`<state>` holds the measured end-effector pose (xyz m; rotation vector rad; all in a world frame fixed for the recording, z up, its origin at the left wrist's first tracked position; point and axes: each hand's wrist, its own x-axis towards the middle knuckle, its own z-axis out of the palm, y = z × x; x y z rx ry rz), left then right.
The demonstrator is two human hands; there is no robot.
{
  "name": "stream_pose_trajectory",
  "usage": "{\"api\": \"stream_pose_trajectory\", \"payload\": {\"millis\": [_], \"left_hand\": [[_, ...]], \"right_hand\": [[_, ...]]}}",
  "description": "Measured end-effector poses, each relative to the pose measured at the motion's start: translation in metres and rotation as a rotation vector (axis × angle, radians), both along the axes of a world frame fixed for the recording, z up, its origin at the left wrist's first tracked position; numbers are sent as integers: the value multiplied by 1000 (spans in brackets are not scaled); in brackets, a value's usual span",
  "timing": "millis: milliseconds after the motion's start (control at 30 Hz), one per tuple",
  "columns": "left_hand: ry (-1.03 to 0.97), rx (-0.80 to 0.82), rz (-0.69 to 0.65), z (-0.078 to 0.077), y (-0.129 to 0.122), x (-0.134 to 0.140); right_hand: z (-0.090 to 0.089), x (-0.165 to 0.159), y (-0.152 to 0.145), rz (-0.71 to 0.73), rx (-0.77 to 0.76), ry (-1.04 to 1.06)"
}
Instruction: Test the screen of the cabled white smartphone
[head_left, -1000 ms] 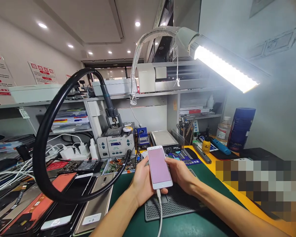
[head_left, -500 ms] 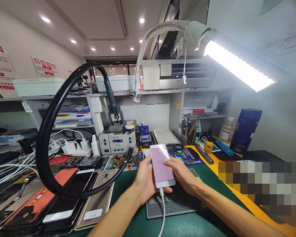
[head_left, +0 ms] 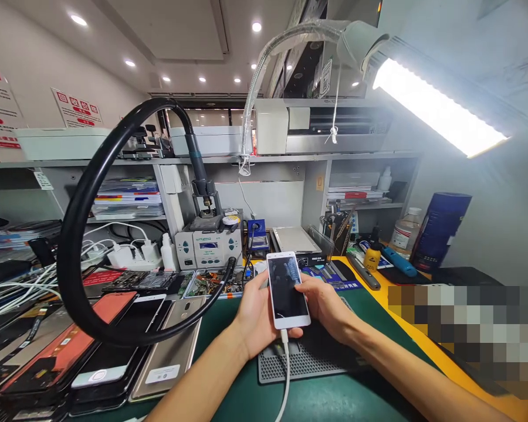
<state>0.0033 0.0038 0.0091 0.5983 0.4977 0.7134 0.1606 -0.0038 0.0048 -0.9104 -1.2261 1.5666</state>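
A white smartphone [head_left: 289, 293] with a dark, reflecting screen is held upright, tilted toward me. Around its left edge and back wraps my left hand [head_left: 256, 313], closed on it, with fingertips showing below the phone's lower end. My right hand [head_left: 328, 302] is closed at the right edge, its thumb touching the screen; its other fingers are mostly hidden. A white charging cable [head_left: 287, 369] is plugged into the bottom of the phone and runs down toward me. Beneath the hands lies a grey perforated pad [head_left: 303, 366] on the green mat [head_left: 334, 404].
Several phones and a gold phone back [head_left: 169, 351] lie to the left. A thick black hose [head_left: 68, 234] loops over them from the hot-air station [head_left: 209, 252]. A parts tray [head_left: 211, 283] stands behind. On the right are a yellow bottle [head_left: 372, 258] and a lit lamp [head_left: 440, 108].
The phone's screen has gone from pale pink to dark. Both hands keep hold of the phone, and the right thumb stays at the screen's right side. The view has shifted slightly.
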Motion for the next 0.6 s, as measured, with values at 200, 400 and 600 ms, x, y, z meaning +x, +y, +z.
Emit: {"api": "stream_pose_trajectory", "payload": {"millis": [200,400,600], "left_hand": [[5,-2,7,-1,0,0],[4,15,1,-3,2,0],[19,30,3,-5,4,0]], "right_hand": [[1,0,0,-1,10,18],[-5,2,2,19,52,19],[-9,3,3,-3,74,9]]}}
